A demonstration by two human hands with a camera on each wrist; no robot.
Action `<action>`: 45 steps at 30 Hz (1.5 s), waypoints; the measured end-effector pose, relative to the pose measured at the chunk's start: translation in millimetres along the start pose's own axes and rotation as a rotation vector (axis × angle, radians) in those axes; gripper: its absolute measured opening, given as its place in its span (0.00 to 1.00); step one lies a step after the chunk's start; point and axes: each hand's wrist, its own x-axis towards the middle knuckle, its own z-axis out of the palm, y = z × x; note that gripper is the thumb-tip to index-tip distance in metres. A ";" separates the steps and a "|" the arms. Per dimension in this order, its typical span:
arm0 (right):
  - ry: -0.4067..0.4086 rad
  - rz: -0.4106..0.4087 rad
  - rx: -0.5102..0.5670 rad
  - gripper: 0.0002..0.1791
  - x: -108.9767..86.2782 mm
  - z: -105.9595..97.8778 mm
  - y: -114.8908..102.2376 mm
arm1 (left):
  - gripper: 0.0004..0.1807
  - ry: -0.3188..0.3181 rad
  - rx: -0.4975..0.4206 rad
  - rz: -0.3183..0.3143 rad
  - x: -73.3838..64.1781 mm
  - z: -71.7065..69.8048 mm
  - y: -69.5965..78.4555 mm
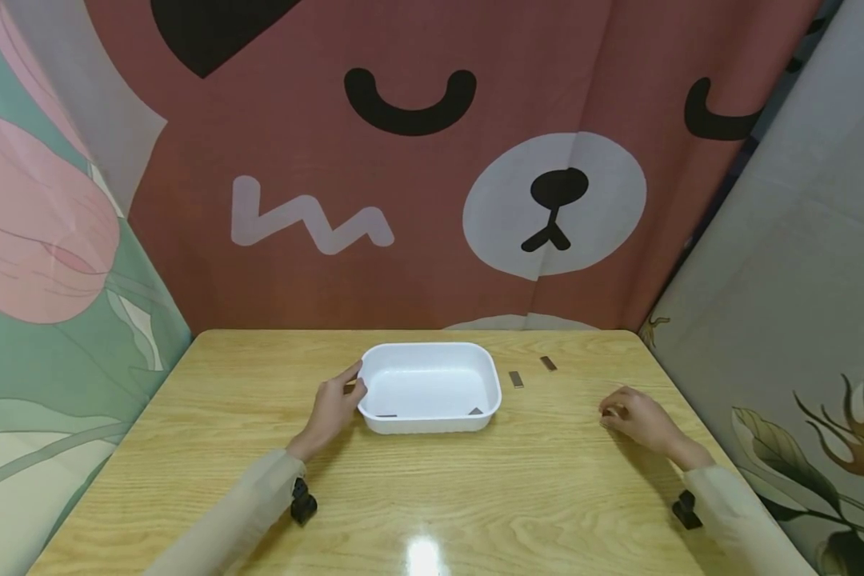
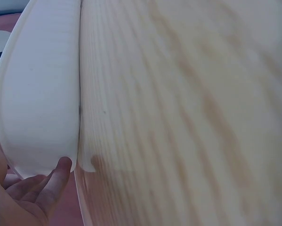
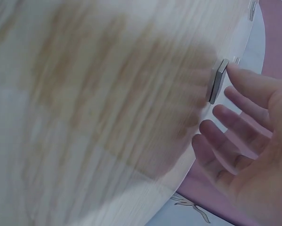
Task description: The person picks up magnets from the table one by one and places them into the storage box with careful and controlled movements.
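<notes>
A white plastic tray stands on the wooden table, with small dark pieces lying inside near its front wall. My left hand holds the tray's left end. In the left wrist view its fingers lie against the outer wall, the thumb at the rim. Over the right part of the table is my right hand, fingers loosely bent and apart. At its thumb tip in the right wrist view is a small flat grey rectangular piece; whether the thumb touches it, I cannot tell.
Two more flat rectangular pieces, a nearer one and a farther one, lie right of the tray. Patterned curtains hang behind and beside the wooden table. Each wrist carries a small black device.
</notes>
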 end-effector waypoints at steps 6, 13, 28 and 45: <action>-0.035 0.019 -0.020 0.10 -2.4 -0.7 -0.1 | 0.26 0.003 -0.001 -0.003 0.9 0.8 -1.5; -0.035 0.003 -0.040 0.03 -3.6 -2.3 -1.4 | 0.26 0.002 0.002 -0.002 0.0 0.3 0.2; -0.025 0.020 -0.027 0.04 -3.6 0.0 -0.6 | 0.26 -0.002 -0.002 -0.005 0.3 -0.1 2.2; -0.026 0.011 -0.039 0.04 -2.0 -0.2 -0.6 | 0.25 0.001 0.005 0.010 -0.8 -0.4 3.9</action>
